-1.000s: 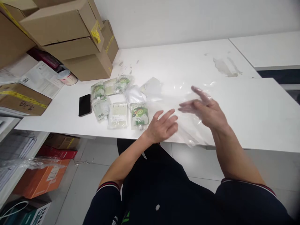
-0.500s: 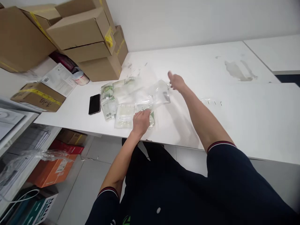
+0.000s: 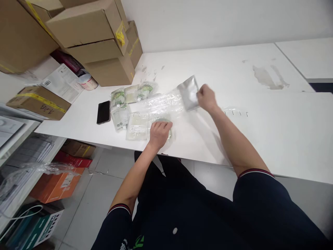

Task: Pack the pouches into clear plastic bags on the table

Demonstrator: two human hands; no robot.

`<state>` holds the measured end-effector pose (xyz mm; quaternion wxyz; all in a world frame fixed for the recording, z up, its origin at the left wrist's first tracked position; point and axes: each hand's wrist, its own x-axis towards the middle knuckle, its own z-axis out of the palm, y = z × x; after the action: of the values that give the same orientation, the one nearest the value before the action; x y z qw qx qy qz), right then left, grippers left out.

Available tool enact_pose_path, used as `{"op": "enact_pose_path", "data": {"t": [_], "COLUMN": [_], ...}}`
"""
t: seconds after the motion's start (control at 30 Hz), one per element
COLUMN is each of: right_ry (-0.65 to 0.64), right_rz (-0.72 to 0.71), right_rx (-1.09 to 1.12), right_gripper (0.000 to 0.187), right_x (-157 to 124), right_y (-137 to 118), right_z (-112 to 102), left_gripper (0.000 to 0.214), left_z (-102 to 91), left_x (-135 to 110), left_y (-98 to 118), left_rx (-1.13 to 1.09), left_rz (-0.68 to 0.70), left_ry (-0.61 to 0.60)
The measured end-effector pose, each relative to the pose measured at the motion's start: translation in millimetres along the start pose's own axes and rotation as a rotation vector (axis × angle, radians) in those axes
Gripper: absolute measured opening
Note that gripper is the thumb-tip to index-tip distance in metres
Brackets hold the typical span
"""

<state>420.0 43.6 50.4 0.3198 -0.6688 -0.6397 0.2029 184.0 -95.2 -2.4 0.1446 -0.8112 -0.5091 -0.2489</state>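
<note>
My right hand (image 3: 207, 98) is closed on the edge of a silver foil pouch (image 3: 189, 93), lifted above the table. Clear plastic bag (image 3: 166, 102) film stretches leftward from the pouch. Lower down, my left hand (image 3: 160, 133) has its fingers curled at the near side of this film and seems to grip it; the fingertips are partly hidden. Beneath that hand lies a packet with green print (image 3: 169, 134), mostly covered. Just left of it are a pale labelled packet (image 3: 137, 126) and a white spouted pouch (image 3: 120, 117). Several green-printed pouches (image 3: 145, 89) lie behind.
A black phone (image 3: 103, 112) lies at the left. Cardboard boxes (image 3: 109, 71) and a tin (image 3: 87, 82) stand at the back left. On the right, a clear strip with dark marks (image 3: 236, 111) rests on the white table (image 3: 281, 139). A grey stain (image 3: 269, 77) marks the far side.
The silver pouch has swung up and now faces me flat. My right hand has moved slightly right and down and closed on its edge. The clear film is stretched more sideways.
</note>
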Motion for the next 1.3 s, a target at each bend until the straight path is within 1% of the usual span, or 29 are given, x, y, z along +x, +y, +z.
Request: {"op": "enact_pose_path", "data": {"t": [0.03, 0.1, 0.17, 0.2, 0.23, 0.27, 0.3, 0.37, 0.4, 0.47, 0.53, 0.6, 0.73, 0.8, 0.87, 0.93, 1.03, 1.17, 1.23, 1.3], "right_ry": [0.084, 0.291, 0.411, 0.432, 0.419, 0.384, 0.322, 0.154, 0.075, -0.089, -0.219, -0.326, -0.516, -0.578, -0.589, -0.570, -0.523, -0.440, -0.411, -0.384], "right_rz": [-0.010, -0.087, -0.240, -0.299, -0.334, -0.336, -0.305, -0.190, -0.134, -0.063, -0.048, -0.056, -0.091, -0.105, -0.121, -0.152, -0.235, -0.396, -0.412, -0.401], "right_rx": [-0.002, 0.033, 0.126, 0.185, 0.250, 0.314, 0.369, 0.427, 0.430, 0.393, 0.348, 0.309, 0.275, 0.260, 0.220, 0.163, 0.058, -0.187, -0.321, -0.445], "right_gripper": [0.010, 0.016, 0.019, 0.019, 0.018, 0.016, 0.015, 0.016, 0.018, 0.021, 0.022, 0.025, 0.032, 0.035, 0.036, 0.034, 0.030, 0.032, 0.035, 0.037], "right_x": [-4, -17, -35, -44, -54, -64, -73, -89, -95, -105, -109, -109, -98, -92, -89, -90, -94, -98, -96, -90], "right_y": [4, 13, 21, 25, 29, 32, 37, 47, 53, 63, 70, 72, 71, 72, 73, 73, 71, 66, 64, 63], "right_z": [-17, -55, -91, -105, -117, -124, -128, -127, -122, -110, -95, -80, -55, -46, -41, -37, -33, -31, -32, -33], "left_gripper": [0.032, 0.032, 0.032, 0.033, 0.034, 0.035, 0.035, 0.034, 0.033, 0.032, 0.029, 0.027, 0.026, 0.028, 0.029, 0.030, 0.026, 0.030, 0.029, 0.030], "left_z": [-0.3, 1.8, 8.1, 12.2, 16.3, 20.0, 22.8, 24.6, 23.5, 18.4, 11.8, 6.9, 7.7, 10.7, 12.6, 12.3, 9.2, 7.7, 8.9, 9.9], "left_x": [3, 11, 17, 18, 19, 18, 15, 7, 1, -11, -22, -30, -36, -37, -38, -38, -34, -28, -27, -26], "left_y": [3, 18, 41, 54, 68, 80, 91, 103, 104, 99, 88, 78, 71, 71, 72, 73, 73, 71, 70, 70], "left_rx": [0.003, 0.007, 0.001, -0.008, -0.022, -0.038, -0.054, -0.087, -0.100, -0.106, -0.095, -0.090, -0.114, -0.124, -0.118, -0.100, -0.093, -0.124, -0.123, -0.109], "left_rz": [0.053, 0.167, 0.257, 0.283, 0.295, 0.295, 0.283, 0.248, 0.233, 0.201, 0.165, 0.153, 0.182, 0.175, 0.170, 0.170, 0.181, 0.287, 0.337, 0.356], "left_ry": [0.002, -0.014, -0.069, -0.111, -0.158, -0.204, -0.240, -0.259, -0.239, -0.167, -0.099, -0.064, -0.057, -0.062, -0.065, -0.068, -0.086, -0.113, -0.107, -0.109]}}
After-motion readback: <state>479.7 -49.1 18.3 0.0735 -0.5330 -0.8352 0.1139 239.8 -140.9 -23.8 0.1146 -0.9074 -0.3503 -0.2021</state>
